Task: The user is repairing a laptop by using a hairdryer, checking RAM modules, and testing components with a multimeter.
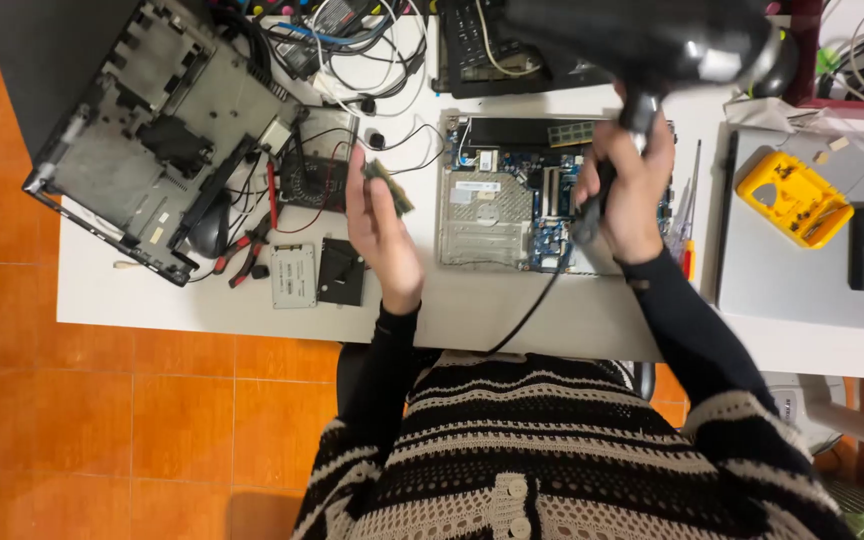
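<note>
Memory module (pixel 389 186) | pinched in left hand (pixel 380 232) grip, raised off the bench (pixel 552 320), tilted for cleaning | right hand (pixel 630 190) grip closed on black blower (pixel 652 45) handle, nozzle overhead | open laptop board (pixel 512 200) between both grips | pliers (pixel 244 255) left of left grip.

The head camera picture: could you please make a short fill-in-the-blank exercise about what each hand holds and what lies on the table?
1. The left hand holds a small green ____ module.
2. The right hand grips the handle of a black ____, whose cord hangs down over the table edge.
3. The pliers beside the empty laptop shell have ____ handles.
4. The screwdriver bit case at the right is ____.

Missing words: memory; hair dryer; red; yellow
</note>
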